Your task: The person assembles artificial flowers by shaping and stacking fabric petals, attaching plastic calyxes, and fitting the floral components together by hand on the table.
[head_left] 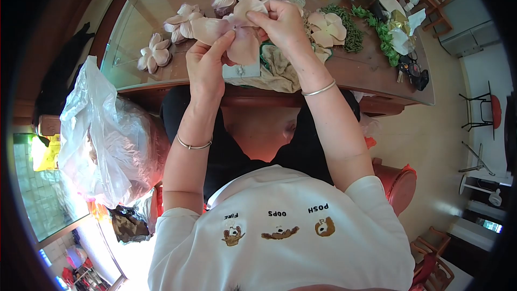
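Left hand (207,66) and right hand (285,28) close together, both in a pinch, forearms (193,121) forward

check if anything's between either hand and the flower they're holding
Nothing visible is in the way: the left hand and right hand both pinch the flower directly. The cloth and other flowers lie on the table, not between.

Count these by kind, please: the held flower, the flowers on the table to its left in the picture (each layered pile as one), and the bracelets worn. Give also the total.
Held flower: 1
Flowers to its left: 2
Bracelets: 2
Total: 5
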Action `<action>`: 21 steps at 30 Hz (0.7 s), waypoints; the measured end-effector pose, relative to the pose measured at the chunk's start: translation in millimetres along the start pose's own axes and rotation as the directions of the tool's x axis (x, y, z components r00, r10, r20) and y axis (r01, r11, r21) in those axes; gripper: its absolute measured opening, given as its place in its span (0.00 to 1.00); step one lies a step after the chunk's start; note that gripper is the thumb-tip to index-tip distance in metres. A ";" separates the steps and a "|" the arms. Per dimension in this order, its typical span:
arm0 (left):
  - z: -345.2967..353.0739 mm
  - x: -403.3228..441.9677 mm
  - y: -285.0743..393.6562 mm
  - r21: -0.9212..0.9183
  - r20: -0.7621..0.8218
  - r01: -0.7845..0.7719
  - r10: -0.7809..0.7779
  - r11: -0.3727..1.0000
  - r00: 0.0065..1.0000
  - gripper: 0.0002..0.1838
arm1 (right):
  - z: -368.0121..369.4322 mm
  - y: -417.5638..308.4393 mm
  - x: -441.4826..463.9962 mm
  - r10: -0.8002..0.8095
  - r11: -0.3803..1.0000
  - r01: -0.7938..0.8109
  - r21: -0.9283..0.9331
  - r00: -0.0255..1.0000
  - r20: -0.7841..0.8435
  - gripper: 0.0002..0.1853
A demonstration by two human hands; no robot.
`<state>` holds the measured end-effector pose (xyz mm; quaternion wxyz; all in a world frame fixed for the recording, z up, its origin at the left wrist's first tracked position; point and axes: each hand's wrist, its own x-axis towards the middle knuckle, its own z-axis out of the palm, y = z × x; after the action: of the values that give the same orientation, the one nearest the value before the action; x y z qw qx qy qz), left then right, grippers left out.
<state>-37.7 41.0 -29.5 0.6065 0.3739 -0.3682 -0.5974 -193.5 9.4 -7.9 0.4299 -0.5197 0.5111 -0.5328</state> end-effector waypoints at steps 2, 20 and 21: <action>-0.2 -0.7 -0.7 0.003 -0.005 -0.005 0.005 1.000 1.000 0.09 | 2.2 10.0 2.9 -0.003 0.998 0.004 -0.066 1.000 0.019 0.06; -15.1 -21.1 -1.7 0.091 0.069 -0.010 0.004 0.996 0.998 0.06 | -12.9 24.3 11.0 0.277 0.721 -0.472 0.507 0.868 0.412 0.13; -16.0 -21.1 -2.8 0.092 0.069 -0.016 0.010 0.996 0.998 0.06 | -11.3 24.1 10.3 0.308 0.711 -0.481 0.512 0.868 0.389 0.13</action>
<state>-25.0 62.3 -39.3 0.5794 0.3786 -0.4184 -0.5881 -207.3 -2.3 -29.9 0.7417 -0.3045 0.3530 -0.4823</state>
